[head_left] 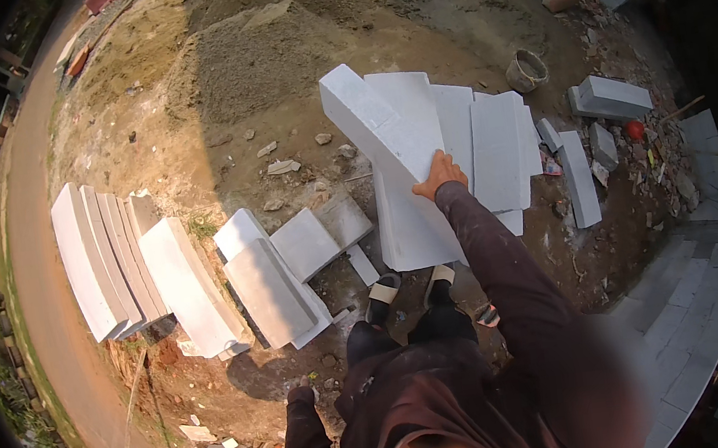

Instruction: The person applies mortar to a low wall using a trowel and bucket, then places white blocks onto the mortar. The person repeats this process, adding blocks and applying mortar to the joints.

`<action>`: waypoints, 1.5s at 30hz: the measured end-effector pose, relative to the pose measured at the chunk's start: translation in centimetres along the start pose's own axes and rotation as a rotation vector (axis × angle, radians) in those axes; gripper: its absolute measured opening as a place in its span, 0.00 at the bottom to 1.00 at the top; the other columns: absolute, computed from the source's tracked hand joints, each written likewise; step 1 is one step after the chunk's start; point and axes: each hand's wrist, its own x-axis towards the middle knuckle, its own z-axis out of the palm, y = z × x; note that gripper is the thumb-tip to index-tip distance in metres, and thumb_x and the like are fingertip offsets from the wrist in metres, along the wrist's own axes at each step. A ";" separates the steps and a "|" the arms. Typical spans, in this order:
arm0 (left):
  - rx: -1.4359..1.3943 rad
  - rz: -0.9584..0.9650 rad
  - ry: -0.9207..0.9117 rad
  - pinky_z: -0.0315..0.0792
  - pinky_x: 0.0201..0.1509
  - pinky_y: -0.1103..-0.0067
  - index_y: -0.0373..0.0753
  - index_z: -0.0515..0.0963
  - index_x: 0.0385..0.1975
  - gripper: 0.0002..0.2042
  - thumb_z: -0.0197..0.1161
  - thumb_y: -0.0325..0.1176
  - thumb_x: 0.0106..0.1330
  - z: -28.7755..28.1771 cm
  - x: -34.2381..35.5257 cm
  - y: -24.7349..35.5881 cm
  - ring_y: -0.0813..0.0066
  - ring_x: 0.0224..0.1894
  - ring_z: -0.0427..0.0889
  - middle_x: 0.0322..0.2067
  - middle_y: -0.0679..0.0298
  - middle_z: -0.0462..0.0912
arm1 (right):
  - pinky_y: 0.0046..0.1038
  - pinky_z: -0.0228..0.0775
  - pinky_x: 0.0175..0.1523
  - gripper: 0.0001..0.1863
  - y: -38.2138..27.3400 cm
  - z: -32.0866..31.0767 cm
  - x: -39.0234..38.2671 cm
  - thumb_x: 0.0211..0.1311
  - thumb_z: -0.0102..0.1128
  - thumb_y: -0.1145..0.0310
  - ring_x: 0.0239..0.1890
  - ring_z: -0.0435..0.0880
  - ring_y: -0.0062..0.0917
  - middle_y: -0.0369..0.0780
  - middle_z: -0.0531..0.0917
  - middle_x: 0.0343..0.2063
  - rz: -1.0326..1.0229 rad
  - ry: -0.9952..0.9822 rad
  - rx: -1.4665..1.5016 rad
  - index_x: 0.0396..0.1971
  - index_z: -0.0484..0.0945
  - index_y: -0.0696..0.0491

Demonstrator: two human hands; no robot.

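Observation:
My right hand [439,175] is clamped over the edge of a white lightweight concrete block [384,133], with the thumb on its near face. This block stands tilted, its far end leaning left, against a row of similar white blocks [499,150]. Low beside my left leg hangs my left hand [304,384], mostly hidden by the dark sleeve. Its fingers are too small to make out, and no block touches it. In front of my sandalled feet lie a short white block [304,243] and a greyer block [342,220].
More white blocks stand in stacks at the left [102,262] and centre-left [268,279]. A bucket [527,70] sits beyond the row, near a sand heap [243,60]. Rubble [282,167] litters the ground. A block wall [695,301] curves along the right.

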 end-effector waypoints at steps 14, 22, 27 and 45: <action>-0.168 0.315 -0.699 0.63 0.56 0.71 0.34 0.60 0.57 0.39 0.44 0.65 0.58 14.7 -4.2 27.1 0.61 0.53 0.70 0.52 0.51 0.68 | 0.42 0.66 0.49 0.41 8.9 6.8 -24.7 0.28 0.67 0.53 0.48 0.72 0.45 0.52 0.71 0.42 0.291 -0.145 0.423 0.44 0.62 0.61; -0.044 -0.052 -0.788 0.62 0.57 0.65 0.37 0.58 0.58 0.44 0.41 0.72 0.52 15.9 -13.6 16.2 0.58 0.56 0.66 0.56 0.53 0.63 | 0.38 0.70 0.44 0.42 10.0 12.4 -48.1 0.25 0.69 0.58 0.44 0.74 0.44 0.50 0.72 0.40 0.644 0.143 0.654 0.44 0.62 0.63; 0.305 0.086 -1.131 0.58 0.58 0.59 0.43 0.53 0.62 0.47 0.38 0.76 0.49 17.3 -15.0 9.2 0.57 0.61 0.58 0.61 0.56 0.56 | 0.36 0.71 0.42 0.41 6.1 14.0 -63.2 0.29 0.69 0.55 0.43 0.74 0.41 0.49 0.72 0.39 0.879 0.337 0.706 0.44 0.64 0.63; 1.483 0.320 -1.826 0.67 0.52 0.66 0.42 0.59 0.51 0.27 0.42 0.59 0.63 21.8 -31.2 -16.7 0.69 0.51 0.68 0.51 0.64 0.67 | 0.35 0.65 0.50 0.48 -5.8 14.1 -92.9 0.30 0.70 0.52 0.48 0.72 0.42 0.53 0.72 0.42 1.862 0.733 0.430 0.50 0.62 0.68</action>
